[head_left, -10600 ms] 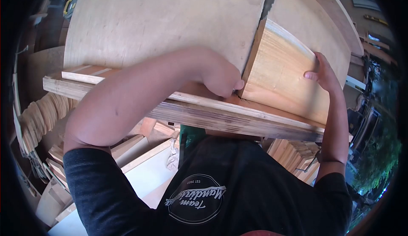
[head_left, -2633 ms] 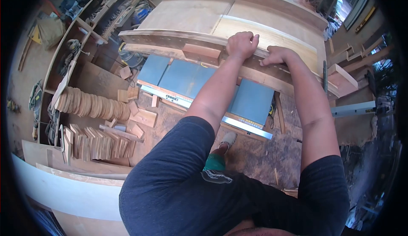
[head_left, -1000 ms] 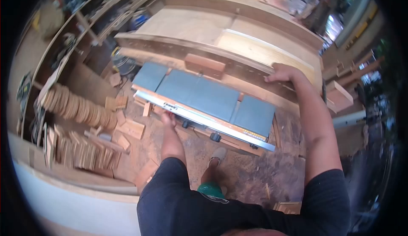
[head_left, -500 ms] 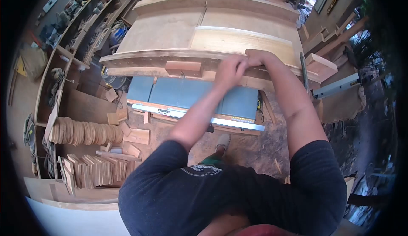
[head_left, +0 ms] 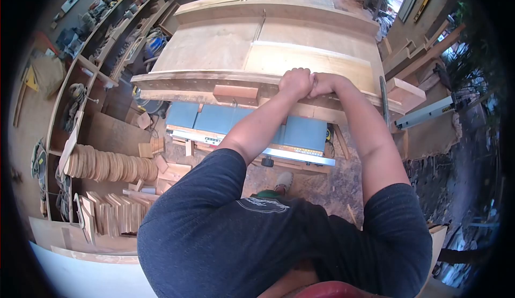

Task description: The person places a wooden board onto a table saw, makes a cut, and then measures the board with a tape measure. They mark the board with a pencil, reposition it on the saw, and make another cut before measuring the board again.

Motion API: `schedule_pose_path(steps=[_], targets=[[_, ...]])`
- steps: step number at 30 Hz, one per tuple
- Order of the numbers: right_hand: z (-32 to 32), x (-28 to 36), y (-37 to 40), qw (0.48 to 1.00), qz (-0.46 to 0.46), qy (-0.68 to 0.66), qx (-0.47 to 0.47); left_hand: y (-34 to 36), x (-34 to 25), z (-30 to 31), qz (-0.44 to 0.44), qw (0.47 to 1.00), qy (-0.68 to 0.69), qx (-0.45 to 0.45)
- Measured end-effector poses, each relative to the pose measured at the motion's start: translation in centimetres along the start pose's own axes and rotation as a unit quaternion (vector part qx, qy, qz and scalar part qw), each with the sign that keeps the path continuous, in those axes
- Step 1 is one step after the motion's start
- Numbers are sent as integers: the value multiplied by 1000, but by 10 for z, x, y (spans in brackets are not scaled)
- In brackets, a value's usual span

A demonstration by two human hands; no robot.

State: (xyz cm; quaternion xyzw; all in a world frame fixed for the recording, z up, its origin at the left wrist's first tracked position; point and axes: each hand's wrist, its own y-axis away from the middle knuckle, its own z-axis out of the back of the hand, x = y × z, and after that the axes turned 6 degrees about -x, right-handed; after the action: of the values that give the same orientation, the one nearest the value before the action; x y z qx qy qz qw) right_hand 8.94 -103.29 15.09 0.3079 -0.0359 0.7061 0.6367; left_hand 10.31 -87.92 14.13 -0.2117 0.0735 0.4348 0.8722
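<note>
While you stand over the saw, both your hands sit together on the near rail [head_left: 204, 81] of the wooden sled [head_left: 214, 46], right of its middle. Your left hand [head_left: 296, 83] is balled into a fist over the rail's top edge; your right hand [head_left: 325, 83] is curled shut over the same edge just beside it, knuckles touching. Can't tell how far the fingers wrap under. A pale board [head_left: 311, 59] lies flat on the sled bed right behind both hands, its near edge against the rail. A small wood block [head_left: 235, 91] is fixed to the rail's front face, left of your left hand. The sled rests on the blue-grey saw table [head_left: 214, 118], whose metal front rail [head_left: 300, 157] runs under your left forearm. Your shoe [head_left: 283, 180] is on the sawdust floor below it. Left of you on the floor: a row of round wooden discs [head_left: 107, 164] on edge, and nearer you a row of small boards [head_left: 115, 212]. Shelves [head_left: 96, 35] with tools line the left wall. A white panel [head_left: 80, 271] is at bottom left
</note>
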Motion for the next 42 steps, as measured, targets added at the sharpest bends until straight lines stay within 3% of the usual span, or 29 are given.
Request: schedule_pose_path(steps=[8, 15, 21, 23, 25, 27, 31, 33, 34, 36, 37, 39, 42], targets=[[-40, 46, 72, 1000, 2, -9, 23, 81, -17, 19, 9, 1000, -10, -3], [-95, 67, 122, 1000, -2, 7, -14, 161, -33, 40, 20, 1000, -8, -1], [-122, 95, 163, 1000, 14, 12, 17, 216, -41, 50, -2, 999, 14, -41], [-126, 97, 169, 1000, 4, 19, 21, 226, -45, 63, 4, 1000, 4, 22], [-127, 102, 178, 999, -13, 38, 32, 240, -33, 62, -7, 999, 35, 11], [-124, 110, 189, 997, -45, 54, -33, 255, -10, 74, -94, 968, 192, -136], [-122, 111, 189, 997, -55, 51, -8, 264, 115, 147, 114, 980, 55, -155], [-124, 110, 190, 998, -49, 26, -23, 244, 184, 166, 193, 979, -25, -61], [-126, 108, 190, 998, -54, 26, -20, 226, 208, 165, 193, 979, -21, -57], [-127, 105, 187, 999, -23, 2, -36, 191, 251, 156, 128, 975, -17, 180], [-127, 104, 187, 999, -28, 1, -35, 174, 262, 144, 125, 975, -15, 184], [-129, 105, 188, 998, -23, -14, -59, 147, 267, 111, 154, 887, 87, 426], [-124, 109, 187, 997, -56, -32, -42, 138, 266, 86, 121, 868, 111, 468]])
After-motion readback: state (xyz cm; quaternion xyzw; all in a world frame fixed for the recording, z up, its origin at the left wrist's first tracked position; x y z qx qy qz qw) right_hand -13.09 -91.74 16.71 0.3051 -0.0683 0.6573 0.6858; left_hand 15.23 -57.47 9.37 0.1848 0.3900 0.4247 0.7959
